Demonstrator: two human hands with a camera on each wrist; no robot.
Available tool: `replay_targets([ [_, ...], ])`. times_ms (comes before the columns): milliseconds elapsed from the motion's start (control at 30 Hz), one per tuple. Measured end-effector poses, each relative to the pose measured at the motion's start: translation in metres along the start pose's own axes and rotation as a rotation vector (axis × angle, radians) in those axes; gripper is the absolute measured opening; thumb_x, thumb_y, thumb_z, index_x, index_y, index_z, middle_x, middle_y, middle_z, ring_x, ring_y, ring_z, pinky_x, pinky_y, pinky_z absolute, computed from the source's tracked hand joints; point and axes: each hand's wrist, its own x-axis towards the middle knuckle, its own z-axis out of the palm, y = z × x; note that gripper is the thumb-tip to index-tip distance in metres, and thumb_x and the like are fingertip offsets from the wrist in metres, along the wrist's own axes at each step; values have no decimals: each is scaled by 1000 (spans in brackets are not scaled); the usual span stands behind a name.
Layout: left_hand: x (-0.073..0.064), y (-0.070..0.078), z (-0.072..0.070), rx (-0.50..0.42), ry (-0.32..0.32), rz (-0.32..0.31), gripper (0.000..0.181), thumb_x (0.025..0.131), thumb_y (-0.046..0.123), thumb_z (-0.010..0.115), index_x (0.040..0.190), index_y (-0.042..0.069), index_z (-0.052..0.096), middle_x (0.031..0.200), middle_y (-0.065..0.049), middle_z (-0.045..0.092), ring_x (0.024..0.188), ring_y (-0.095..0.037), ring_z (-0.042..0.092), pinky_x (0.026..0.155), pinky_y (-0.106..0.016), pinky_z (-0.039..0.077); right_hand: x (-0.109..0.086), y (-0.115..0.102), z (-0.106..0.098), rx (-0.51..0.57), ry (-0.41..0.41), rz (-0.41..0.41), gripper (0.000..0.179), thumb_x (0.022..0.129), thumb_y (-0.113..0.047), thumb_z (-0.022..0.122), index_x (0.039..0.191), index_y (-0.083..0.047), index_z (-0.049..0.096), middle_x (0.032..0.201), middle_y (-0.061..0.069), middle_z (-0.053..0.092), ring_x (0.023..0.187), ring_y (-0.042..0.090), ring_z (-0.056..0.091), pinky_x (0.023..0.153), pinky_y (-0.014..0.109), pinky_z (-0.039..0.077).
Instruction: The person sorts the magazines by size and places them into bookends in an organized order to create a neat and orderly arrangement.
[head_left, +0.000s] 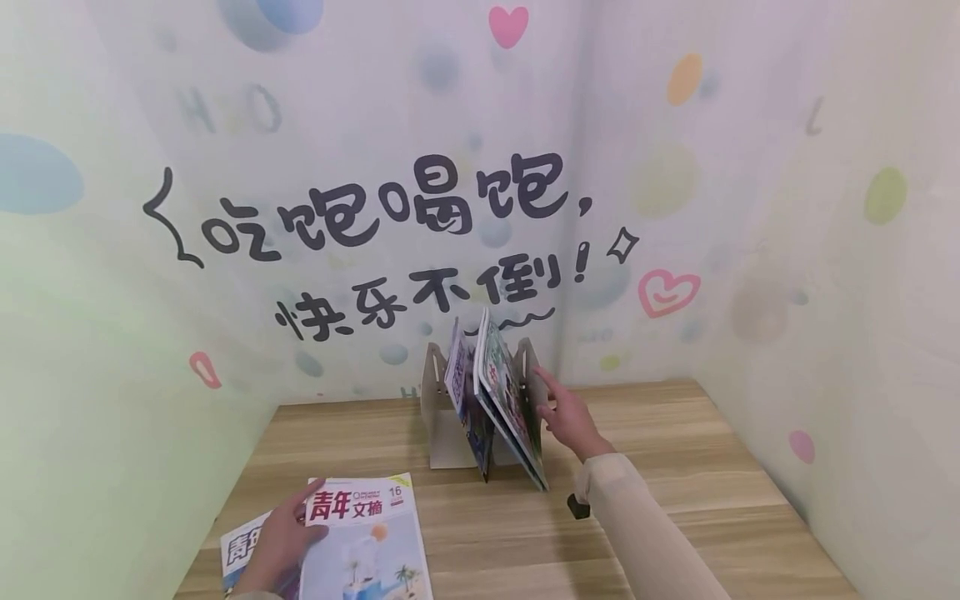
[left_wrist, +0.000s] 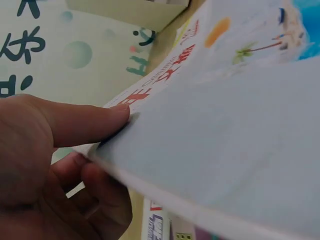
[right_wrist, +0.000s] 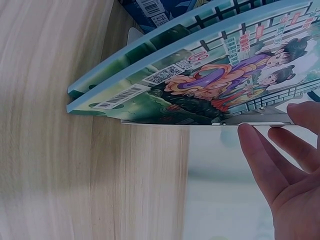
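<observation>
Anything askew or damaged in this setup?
Yes. The pair of glossy green illustrated magazines leans askew toward the left side of the beige thin-walled rack, out of line with its upright sides, and its lower corners jut past the rack's front. No spill or damage shows.

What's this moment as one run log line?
left hand: pinches palm-tree magazine | right hand: touches rack side | rack: holds leaning magazines
</observation>
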Motion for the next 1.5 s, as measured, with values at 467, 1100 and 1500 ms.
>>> replay_targets([
  [467,-9,20,1,-243,-114,19,86,74,-17,62,151,10,34,120,-27,62,78,-25,65,52,-33,50,0,-2,-2,15,-12,7,68,93,-3,60,150,-32,36,123,28,58,76,28,66,59,33,56],
  [1100,-7,21,10,-156,-90,76,83,78,-15,60,151,16,36,127,-24,59,93,-25,62,70,-36,52,-2,-2,-3,3,2,-15,68,91,-1,62,149,-28,38,120,29,59,65,24,65,56,32,55],
  [1500,-13,38,12,-249,-67,39,78,83,-13,59,149,25,41,130,-23,57,107,-31,59,78,-42,54,-2,-3,-2,-6,13,4,69,92,-3,62,149,-31,37,124,28,58,71,24,65,57,32,55],
])
